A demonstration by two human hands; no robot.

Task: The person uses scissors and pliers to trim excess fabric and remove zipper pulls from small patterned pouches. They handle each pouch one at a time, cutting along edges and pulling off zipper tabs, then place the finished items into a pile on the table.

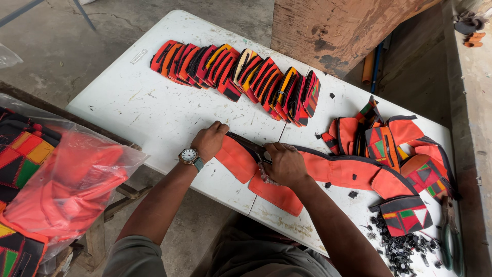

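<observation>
On the white table (154,102), the left hand (209,141) presses down on the left end of an orange pouch piece (237,160), its grip closed on the dark zipper edge. Just to the right, the right hand (285,164) has its grip clamped on the same piece where the black zipper strip (248,144) runs; what the fingers pinch is hidden. A chain of joined orange pieces (348,172) trails right from it. A row of finished patchwork pouches (241,77) stands on edge along the far side. A small pale rectangular label (138,56) sits at the far left of the table. A clear plastic bag (72,184) of orange fabric lies at the near left. Black zipper sliders (397,246) are heaped at the near right.
</observation>
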